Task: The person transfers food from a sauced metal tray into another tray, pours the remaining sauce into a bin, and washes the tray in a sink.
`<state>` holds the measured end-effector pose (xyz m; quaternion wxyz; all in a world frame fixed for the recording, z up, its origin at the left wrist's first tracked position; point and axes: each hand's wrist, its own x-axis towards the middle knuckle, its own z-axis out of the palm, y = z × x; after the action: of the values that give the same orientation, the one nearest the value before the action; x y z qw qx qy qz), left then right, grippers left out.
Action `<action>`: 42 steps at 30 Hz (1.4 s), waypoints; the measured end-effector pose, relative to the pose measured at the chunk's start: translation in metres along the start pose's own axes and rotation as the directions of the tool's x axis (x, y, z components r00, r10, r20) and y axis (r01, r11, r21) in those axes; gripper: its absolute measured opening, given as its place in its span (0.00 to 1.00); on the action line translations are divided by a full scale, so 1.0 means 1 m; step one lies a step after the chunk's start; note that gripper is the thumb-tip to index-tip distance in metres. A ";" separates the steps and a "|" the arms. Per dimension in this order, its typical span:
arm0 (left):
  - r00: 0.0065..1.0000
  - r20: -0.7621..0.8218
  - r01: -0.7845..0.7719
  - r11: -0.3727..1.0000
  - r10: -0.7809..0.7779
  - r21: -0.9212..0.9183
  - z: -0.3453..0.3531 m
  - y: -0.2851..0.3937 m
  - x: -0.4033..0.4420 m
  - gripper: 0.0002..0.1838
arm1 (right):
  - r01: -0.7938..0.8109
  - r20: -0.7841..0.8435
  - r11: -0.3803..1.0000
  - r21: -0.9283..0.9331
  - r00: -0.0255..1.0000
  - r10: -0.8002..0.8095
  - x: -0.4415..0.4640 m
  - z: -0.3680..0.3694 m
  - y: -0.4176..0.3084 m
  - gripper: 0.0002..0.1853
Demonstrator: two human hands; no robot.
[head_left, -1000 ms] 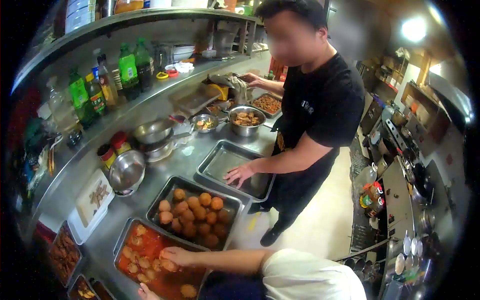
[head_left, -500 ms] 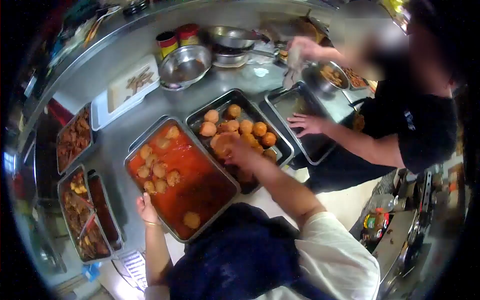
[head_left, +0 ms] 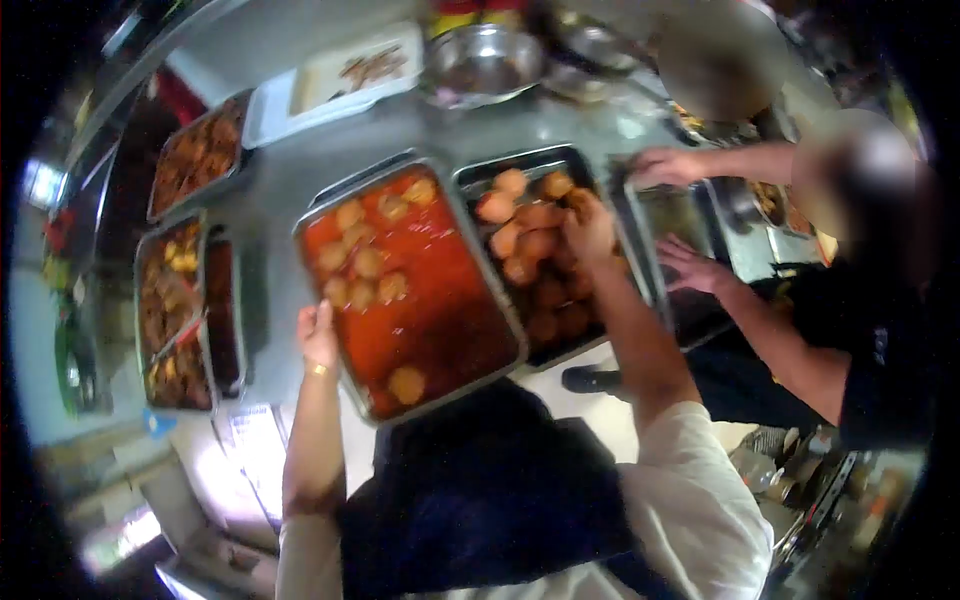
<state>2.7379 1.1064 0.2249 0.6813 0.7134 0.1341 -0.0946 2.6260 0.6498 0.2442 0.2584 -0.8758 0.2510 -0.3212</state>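
There are four hands: one left hand point(head_left: 318, 342), one right hand point(head_left: 588, 228) and two co-worker's hands point(head_left: 695, 268). One sauce tray point(head_left: 450, 390) has about ten round balls point(head_left: 367, 262). One ball tray point(head_left: 520, 158) has more than ten, but some hide. I see one white tray point(head_left: 318, 85).

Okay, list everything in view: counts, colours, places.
Sauce tray: one, metal with red liquid, centre
Sauced balls: about ten, pale brown, in liquid
Ball tray: one, dark metal, right
Other balls: over a dozen, orange-brown, inside it
Grey tray: one, grey, further right
Co-worker: one, black clothes, right, hands at grey tray
White tray: one, white, upper left
Metal bowl: one clearly, silver, top
Side trays: three, brownish contents, left
Blurred items: uncountable, mixed, top right
Counter: one, grey, beneath trays
Apron: one, dark blue, bottom
Left hand: one, bare, sauce tray's left rim
Right hand: one, bare, among other balls
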 end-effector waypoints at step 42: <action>0.986 0.145 -0.021 0.930 0.079 -0.367 0.006 -0.006 0.002 0.06 | 0.422 0.558 0.866 -0.267 0.801 -0.218 -0.120 0.043 -0.211 0.25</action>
<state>2.7383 1.1010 0.2181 0.8123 0.5682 0.0768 -0.1066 2.6336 0.8911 0.2941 0.0821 -0.9917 0.0759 -0.0628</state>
